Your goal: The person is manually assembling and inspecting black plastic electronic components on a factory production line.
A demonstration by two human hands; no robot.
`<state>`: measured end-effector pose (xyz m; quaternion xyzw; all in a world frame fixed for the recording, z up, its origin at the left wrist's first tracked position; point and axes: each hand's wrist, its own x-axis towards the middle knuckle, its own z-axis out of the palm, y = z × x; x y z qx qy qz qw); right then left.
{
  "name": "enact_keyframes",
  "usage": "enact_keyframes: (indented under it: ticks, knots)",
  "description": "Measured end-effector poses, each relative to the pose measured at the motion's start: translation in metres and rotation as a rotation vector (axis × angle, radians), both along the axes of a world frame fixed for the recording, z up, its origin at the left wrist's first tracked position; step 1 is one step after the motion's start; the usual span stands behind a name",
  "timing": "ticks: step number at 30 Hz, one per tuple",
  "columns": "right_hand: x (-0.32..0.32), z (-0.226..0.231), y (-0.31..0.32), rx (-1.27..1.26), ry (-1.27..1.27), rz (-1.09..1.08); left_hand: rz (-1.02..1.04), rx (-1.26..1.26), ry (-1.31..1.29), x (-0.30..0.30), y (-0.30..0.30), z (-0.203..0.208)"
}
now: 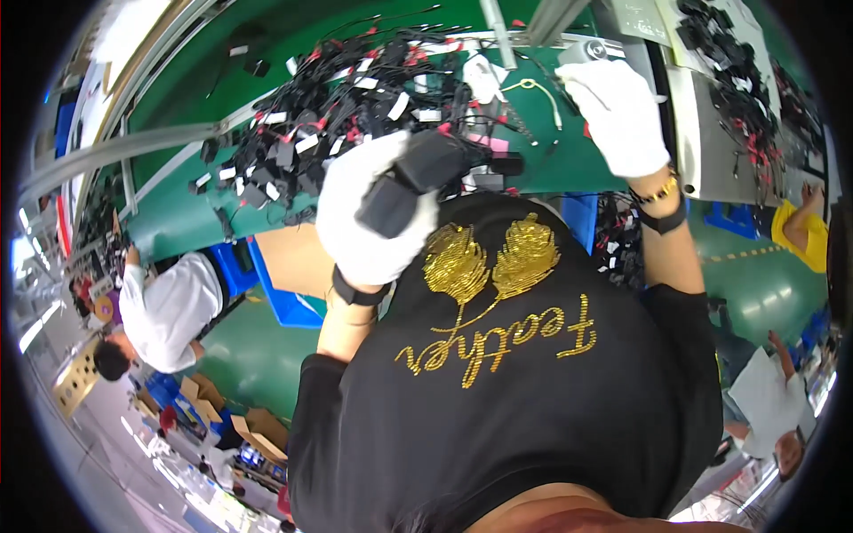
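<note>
My left hand [360, 209], in a white glove, is closed around two black box-shaped power adapters. One adapter [388, 206] lies against the palm, and the other adapter [430, 162] sticks out past the fingers to the right. My right hand [617, 120], gloved in white too, reaches to the back right of the bench with its fingers stretched forward. Its fingertips are at a small grey box [593, 51] with a round part on its face; whether they touch it I cannot tell. A large pile of black adapters with cables [355, 102] covers the middle of the bench.
The green bench [178, 200] has metal frame bars [124, 160] across its left and back. A white cable [544, 93] lies left of my right hand. More adapters [742, 80] lie on a grey surface at right. Blue crates and cardboard stand below the bench; other people work on both sides.
</note>
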<state>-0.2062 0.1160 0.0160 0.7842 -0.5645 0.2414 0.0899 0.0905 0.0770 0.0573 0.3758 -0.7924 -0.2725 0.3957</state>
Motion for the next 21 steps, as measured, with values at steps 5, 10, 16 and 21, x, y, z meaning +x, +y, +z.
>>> enact_keyframes:
  ticks: [5,10,16,21]
  knots:
    - [-0.041,-0.121,0.005,0.281,-0.098,-0.465,0.201,0.07,0.303,0.014,-0.008,0.002]
    - [-0.004,-0.189,0.001,0.336,-0.247,-0.734,0.116,-0.04,0.116,0.017,-0.012,0.0]
    - [0.063,-0.154,-0.054,0.376,-0.15,-0.489,0.167,0.074,0.088,-0.002,-0.001,-0.003]
    - [0.08,-0.168,-0.099,0.637,-0.235,-0.738,0.183,0.07,0.065,0.003,-0.005,-0.012]
